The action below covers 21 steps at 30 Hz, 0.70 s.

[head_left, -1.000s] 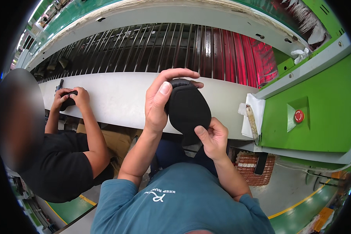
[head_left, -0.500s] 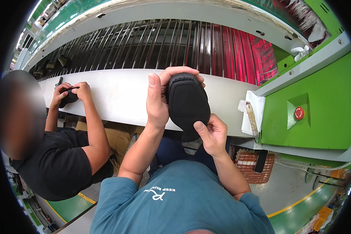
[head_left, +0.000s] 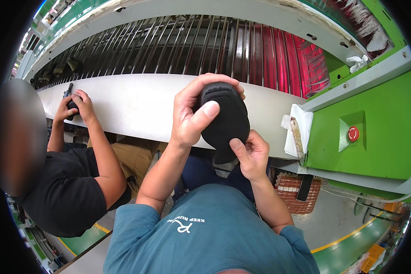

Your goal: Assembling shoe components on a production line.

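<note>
A black cloth piece, shaped a bit like a shoe [head_left: 228, 121], is up in the air near the middle of the view, a little toward 2 o'clock. The left hand [head_left: 194, 112] holds its top — thumb on the front, fingers curled over at 12 o'clock. The right hand [head_left: 252, 155] pinches its edge between 4 and 5 o'clock. Behind the piece is a long white table [head_left: 132, 105]. Toward 9 o'clock, a co-worker's hands [head_left: 86, 104] hold something black. Toward 3 o'clock, a red button [head_left: 353, 134] sits on a green machine [head_left: 383, 155].
</note>
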Motion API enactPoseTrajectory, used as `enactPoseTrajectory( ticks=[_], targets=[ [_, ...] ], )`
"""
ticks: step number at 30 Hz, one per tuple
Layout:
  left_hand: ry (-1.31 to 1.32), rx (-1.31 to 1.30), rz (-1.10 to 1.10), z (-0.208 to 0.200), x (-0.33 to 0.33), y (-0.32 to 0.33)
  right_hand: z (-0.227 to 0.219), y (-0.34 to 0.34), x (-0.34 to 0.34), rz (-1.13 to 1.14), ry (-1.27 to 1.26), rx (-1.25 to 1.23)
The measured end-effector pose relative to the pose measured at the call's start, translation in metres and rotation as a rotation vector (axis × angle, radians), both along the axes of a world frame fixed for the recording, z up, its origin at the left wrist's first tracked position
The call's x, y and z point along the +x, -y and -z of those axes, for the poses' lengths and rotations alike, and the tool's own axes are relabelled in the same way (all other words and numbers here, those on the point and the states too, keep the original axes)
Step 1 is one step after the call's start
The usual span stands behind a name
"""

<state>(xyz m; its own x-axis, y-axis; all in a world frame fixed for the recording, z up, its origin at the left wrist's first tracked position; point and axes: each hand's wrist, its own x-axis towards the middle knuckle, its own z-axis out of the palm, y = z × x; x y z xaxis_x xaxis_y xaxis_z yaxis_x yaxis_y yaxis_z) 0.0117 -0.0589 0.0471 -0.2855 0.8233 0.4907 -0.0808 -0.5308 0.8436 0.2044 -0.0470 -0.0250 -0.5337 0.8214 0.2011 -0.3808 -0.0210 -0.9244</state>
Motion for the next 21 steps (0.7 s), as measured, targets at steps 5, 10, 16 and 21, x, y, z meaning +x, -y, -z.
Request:
enactPoseTrajectory(
  ticks=[5, 10, 16, 21],
  targets=[
    [-0.032, 0.027, 0.005, 0.0011, -0.0020, 0.0001, 0.0009, -0.0001, 0.0020, -0.002, 0.003, 0.003],
    [-0.031, 0.023, 0.005, 0.0023, -0.0016, 0.0001, 0.0017, -0.0005, 0.0023, -0.005, 0.001, 0.003],
    [-0.018, -0.023, -0.082, -0.0019, 0.0065, 0.0005, 0.0009, -0.0014, 0.0031, -0.009, 0.000, 0.003],
    [-0.012, -0.016, -0.042, 0.0001, 0.0020, 0.0032, 0.0022, -0.0017, 0.0039, -0.016, 0.008, 0.011]
  ],
)
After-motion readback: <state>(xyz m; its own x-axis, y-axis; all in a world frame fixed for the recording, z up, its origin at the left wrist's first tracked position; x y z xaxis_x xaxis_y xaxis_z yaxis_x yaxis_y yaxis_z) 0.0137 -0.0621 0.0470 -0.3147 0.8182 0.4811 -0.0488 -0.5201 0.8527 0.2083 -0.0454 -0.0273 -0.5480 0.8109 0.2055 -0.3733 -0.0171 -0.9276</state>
